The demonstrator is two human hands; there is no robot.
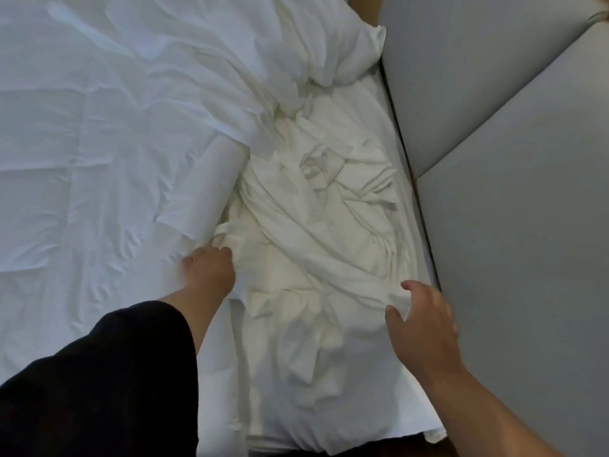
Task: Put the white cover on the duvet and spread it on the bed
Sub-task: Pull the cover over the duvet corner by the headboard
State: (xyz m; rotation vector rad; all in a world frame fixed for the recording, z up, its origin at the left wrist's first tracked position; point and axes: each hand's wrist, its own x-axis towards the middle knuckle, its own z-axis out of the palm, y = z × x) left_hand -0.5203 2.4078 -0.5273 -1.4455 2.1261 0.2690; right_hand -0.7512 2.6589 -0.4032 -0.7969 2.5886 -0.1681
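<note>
Cover (pixel 323 225), crumpled soft white folds

Two bare hands, no rings or watch visible. Left hand (pixel 209 268) below a loose black sleeve (pixel 108 374) — pushed up the forearm. Right hand (pixel 421 321) — forearm bare, no sleeve showing.

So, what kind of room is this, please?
Most likely a bedroom, perhaps a hotel room. The hands work on a bed with a white sheet, a crumpled white cover lies bunched on it, and grey padded panels like a headboard stand beside it.
</note>
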